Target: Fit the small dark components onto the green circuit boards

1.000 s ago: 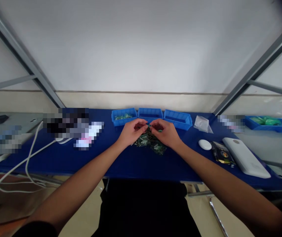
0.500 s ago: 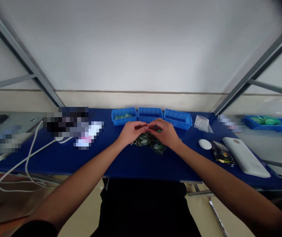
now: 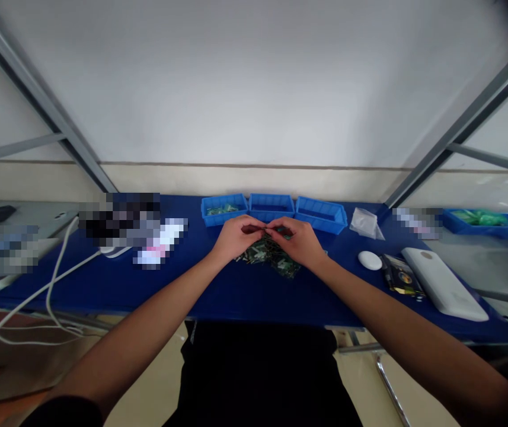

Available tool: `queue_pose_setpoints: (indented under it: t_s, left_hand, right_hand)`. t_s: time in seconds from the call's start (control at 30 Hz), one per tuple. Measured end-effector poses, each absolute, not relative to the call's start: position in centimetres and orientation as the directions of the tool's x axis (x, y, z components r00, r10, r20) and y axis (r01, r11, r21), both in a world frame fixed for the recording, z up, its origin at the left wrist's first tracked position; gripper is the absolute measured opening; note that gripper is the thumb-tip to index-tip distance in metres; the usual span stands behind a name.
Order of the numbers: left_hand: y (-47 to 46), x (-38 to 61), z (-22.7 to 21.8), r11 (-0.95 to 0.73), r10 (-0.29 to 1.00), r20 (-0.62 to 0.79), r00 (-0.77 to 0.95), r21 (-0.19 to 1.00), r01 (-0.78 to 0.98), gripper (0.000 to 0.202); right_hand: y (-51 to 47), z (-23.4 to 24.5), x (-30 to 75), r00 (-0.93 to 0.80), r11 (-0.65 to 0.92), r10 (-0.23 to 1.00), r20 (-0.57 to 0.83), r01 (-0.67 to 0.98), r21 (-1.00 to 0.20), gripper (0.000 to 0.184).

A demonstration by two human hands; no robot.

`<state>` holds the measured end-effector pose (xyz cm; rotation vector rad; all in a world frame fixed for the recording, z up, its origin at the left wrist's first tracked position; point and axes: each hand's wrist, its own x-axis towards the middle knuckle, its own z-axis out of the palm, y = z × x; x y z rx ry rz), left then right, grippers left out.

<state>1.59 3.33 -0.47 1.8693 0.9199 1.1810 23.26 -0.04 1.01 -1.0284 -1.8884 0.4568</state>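
On the tabletop (image 3: 245,299), a pile of small green parts (image 3: 286,267) is spread on the near side of the middle blue bin (image 3: 272,215), where the left hand (image 3: 233,240) and right hand (image 3: 299,242) are held with curled fingers and fingertips almost meeting, though whether anything is pinched there cannot be told.

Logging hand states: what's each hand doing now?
Left hand: pinched closed; anything held is too small to tell.
Right hand: likewise pinched closed, near the heap of small green and silvery pieces.
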Motion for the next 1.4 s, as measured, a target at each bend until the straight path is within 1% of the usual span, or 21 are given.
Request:
queue_pose_setpoints:
  t_s: [0.07,0.23,0.37,0.5,0.6,0.67,0.77,0.83,0.9,1.0,1.1,1.2,1.27,1.4]
  left_hand:
    - [3.2,1.6,-0.4,-0.5,0.842,0.429,0.326,0.847,0.179,0.014]
    - [2.8,1.8,-0.1,-0.534,0.833,0.456,0.313,0.81,0.242,0.013]
    - [2.8,1.9,-0.3,-0.5,0.84,0.435,0.325,0.853,0.151,0.014]
    - [3.1,1.9,-0.5,-0.424,0.859,0.385,0.337,0.904,0.049,0.017]
    - [3.3,1.8,-0.5,-0.411,0.871,0.384,0.308,0.911,0.027,0.021]
    - [3.5,1.7,-0.6,-0.44,0.871,0.41,0.272,0.896,0.06,0.02]
    - [3.6,1.4,-0.5,-0.499,0.858,0.453,0.241,0.846,0.187,0.014]
    - [3.5,1.2,-0.3,-0.537,0.842,0.479,0.25,0.791,0.294,0.01]
    - [3.3,1.1,0.1,-0.573,0.82,0.503,0.274,0.72,0.393,0.01]
    - [3.1,1.2,0.3,-0.607,0.791,0.524,0.314,0.613,0.506,0.011]
    - [3.2,1.1,0.1,-0.607,0.791,0.499,0.355,0.564,0.56,0.014]
    - [3.4,1.0,-0.4,-0.598,0.801,0.445,0.4,0.553,0.581,0.017]
    - [3.5,1.0,-0.6,-0.598,0.802,0.418,0.427,0.548,0.585,0.018]
    - [3.6,1.0,-0.6,-0.613,0.79,0.418,0.447,0.542,0.575,0.018]
  right_hand:
    - [0.0,1.0,23.2,-0.234,0.586,0.803,0.548,0.478,-0.654,0.011]
    - [-0.1,1.2,23.1,-0.225,0.565,0.818,0.53,0.488,-0.665,0.007]
    - [-0.1,1.2,23.1,-0.214,0.56,0.821,0.529,0.476,-0.678,0.005]
    - [0.1,1.0,23.2,-0.213,0.584,0.802,0.558,0.477,-0.657,0.003]
    - [0.4,0.8,23.3,-0.223,0.607,0.783,0.58,0.474,-0.638,0.003]
    - [0.7,0.7,23.4,-0.23,0.623,0.768,0.598,0.485,-0.614,0.006]
    - [1.6,0.6,23.8,-0.193,0.63,0.743,0.641,0.525,-0.572,0.009]
    - [2.2,0.7,24.3,-0.137,0.62,0.726,0.674,0.554,-0.556,0.011]
    - [2.8,1.0,24.8,-0.085,0.603,0.704,0.705,0.595,-0.531,0.012]
    - [3.6,1.3,25.5,-0.054,0.57,0.651,0.757,0.694,-0.44,0.012]
    - [4.4,1.3,26.0,-0.122,0.542,0.632,0.765,0.776,-0.324,0.015]
    - [4.8,0.8,26.2,-0.23,0.555,0.639,0.734,0.799,-0.233,0.019]
    - [4.8,0.5,26.0,-0.27,0.582,0.633,0.726,0.784,-0.215,0.02]
    - [3.7,0.4,25.1,-0.325,0.648,0.621,0.713,0.725,-0.234,0.016]
